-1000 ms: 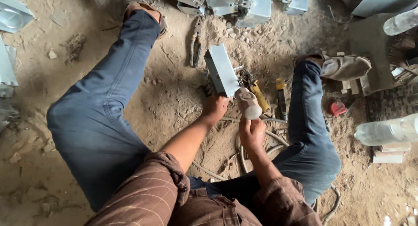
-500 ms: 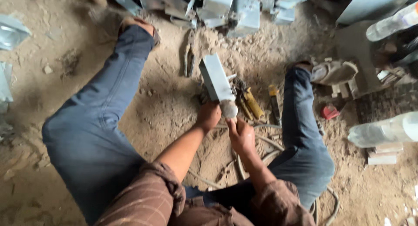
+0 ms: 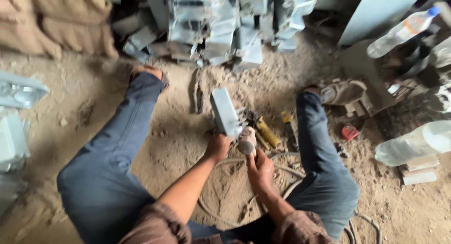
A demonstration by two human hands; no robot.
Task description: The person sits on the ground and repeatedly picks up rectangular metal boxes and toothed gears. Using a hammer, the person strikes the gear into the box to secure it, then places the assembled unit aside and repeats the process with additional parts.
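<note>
I sit on sandy ground with my legs spread. My left hand [image 3: 218,147] grips the near end of a grey rectangular metal piece [image 3: 224,111] that stands tilted on the sand between my legs. My right hand [image 3: 261,171] is closed around a stubby tool with a rounded grey-pink head [image 3: 246,143]. The head sits right beside the metal piece's lower end, next to my left hand. Whether it touches the metal is unclear.
A heap of grey metal pieces [image 3: 225,32] lies ahead, with sacks [image 3: 61,23] at the far left. Pliers [image 3: 197,97] and yellow-handled tools [image 3: 268,132] lie by the piece. Two plastic bottles [image 3: 404,30] [image 3: 418,143] are on the right. A hose [image 3: 282,169] loops under my right leg.
The tool head in my right hand has moved in from the right, closer to the metal piece's lower end. The view has tipped up, showing more of the metal heap.
</note>
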